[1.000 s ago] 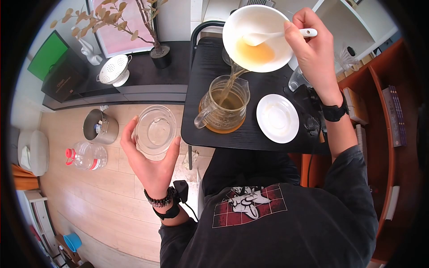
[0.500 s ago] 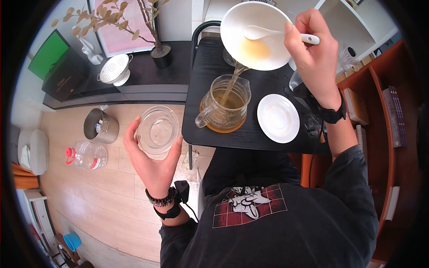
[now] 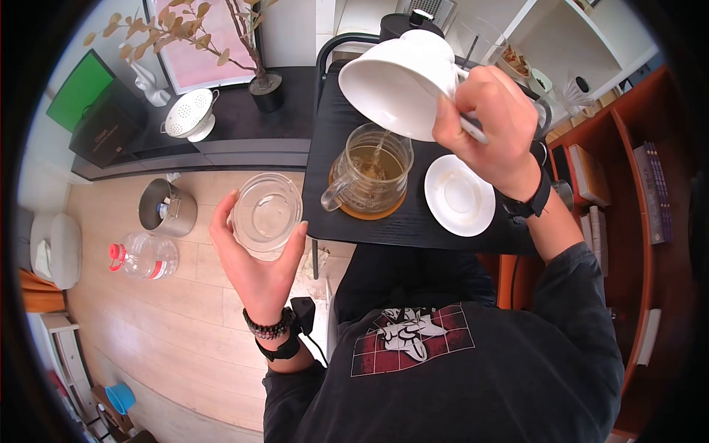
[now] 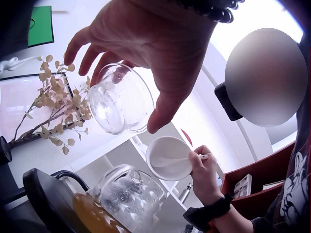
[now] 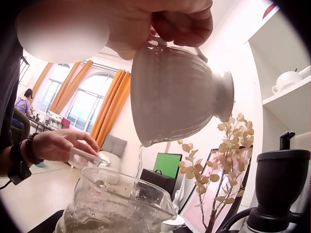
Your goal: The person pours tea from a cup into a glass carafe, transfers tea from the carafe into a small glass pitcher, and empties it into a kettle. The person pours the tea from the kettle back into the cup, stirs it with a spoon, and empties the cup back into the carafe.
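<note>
My right hand [image 3: 493, 125] grips a white cup [image 3: 399, 81] by its handle side, with the handle of a white spoon [image 4: 170, 162] held along with it. The cup tips steeply over a clear glass pitcher [image 3: 369, 177]. From its rim a thin stream falls into the brownish liquid in the pitcher. The pitcher stands on an amber-brown round base [image 3: 378, 215] on the black tray table. To the left of the table, my left hand [image 3: 255, 280] holds a clear round lid [image 3: 267, 212] between thumb and fingers, raised above the floor.
A white saucer [image 3: 459, 196] lies on the black table [image 3: 421, 232], right of the pitcher. Behind the cup stands a black-topped grinder [image 5: 282, 179]. A potted plant [image 3: 264, 92] and white colander [image 3: 190, 116] occupy the low cabinet. On the floor are a metal pot [image 3: 168, 209] and water bottle [image 3: 144, 256].
My right hand has turned and lowered the cup, tipping it much further toward the pitcher; the stream has thinned. My left hand has drifted slightly right with the lid.
</note>
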Action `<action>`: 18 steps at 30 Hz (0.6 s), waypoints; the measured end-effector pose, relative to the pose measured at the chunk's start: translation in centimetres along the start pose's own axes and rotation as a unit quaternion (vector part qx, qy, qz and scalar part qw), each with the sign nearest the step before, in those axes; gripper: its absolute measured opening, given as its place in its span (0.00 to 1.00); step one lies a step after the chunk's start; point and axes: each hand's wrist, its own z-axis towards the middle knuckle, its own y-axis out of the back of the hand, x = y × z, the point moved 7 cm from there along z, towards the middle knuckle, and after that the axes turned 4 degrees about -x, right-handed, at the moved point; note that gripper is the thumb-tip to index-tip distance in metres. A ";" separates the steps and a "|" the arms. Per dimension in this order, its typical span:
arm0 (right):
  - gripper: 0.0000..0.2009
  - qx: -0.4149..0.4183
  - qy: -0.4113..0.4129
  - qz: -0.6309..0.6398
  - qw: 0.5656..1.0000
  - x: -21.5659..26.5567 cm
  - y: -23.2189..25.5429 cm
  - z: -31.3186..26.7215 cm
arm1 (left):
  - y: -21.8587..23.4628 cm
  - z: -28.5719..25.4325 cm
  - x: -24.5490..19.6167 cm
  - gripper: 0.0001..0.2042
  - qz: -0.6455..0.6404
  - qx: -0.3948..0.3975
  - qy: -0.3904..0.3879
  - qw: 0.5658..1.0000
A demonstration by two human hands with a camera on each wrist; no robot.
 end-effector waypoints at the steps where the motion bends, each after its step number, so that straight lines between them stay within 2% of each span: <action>1: 0.11 -0.013 0.014 0.007 1.000 0.1 -0.1 -0.3 | 0.0 0.0 -0.1 0.35 -0.003 0.001 0.001 1.000; 5: 0.12 -0.027 0.074 -0.017 0.997 0.6 -0.6 -1.3 | -0.2 0.0 -0.5 0.35 -0.008 0.005 0.007 1.000; 9: 0.11 -0.027 0.065 -0.003 0.998 0.6 -0.5 -1.7 | -0.5 0.3 -1.2 0.36 -0.006 0.001 -0.005 1.000; 11: 0.09 -0.038 -0.049 0.082 0.995 -1.2 -0.1 -1.7 | -0.8 0.6 -1.7 0.37 -0.007 -0.002 -0.013 1.000; 12: 0.09 -0.041 -0.052 0.080 0.995 -1.2 0.2 -1.8 | -1.0 0.6 -2.0 0.37 -0.011 0.002 -0.020 1.000; 13: 0.08 -0.060 -0.176 0.118 0.975 -2.7 0.7 -2.3 | -1.2 0.7 -2.3 0.37 -0.014 0.006 -0.028 0.999; 14: 0.08 -0.079 -0.298 0.154 0.939 -4.1 1.0 -3.1 | -1.4 0.8 -2.8 0.37 -0.012 0.009 -0.031 0.999; 15: 0.08 -0.085 -0.357 0.184 0.912 -5.0 1.5 -3.9 | -1.7 0.9 -3.3 0.37 -0.046 0.015 -0.021 0.999; 16: 0.09 -0.111 -0.379 0.198 0.897 -5.7 2.3 -4.6 | -2.1 1.1 -3.6 0.37 -0.080 0.021 -0.010 0.997; 18: 0.07 -0.118 -0.441 0.203 0.867 -6.9 4.4 -7.1 | -2.7 1.5 -4.2 0.38 -0.057 0.033 -0.032 0.997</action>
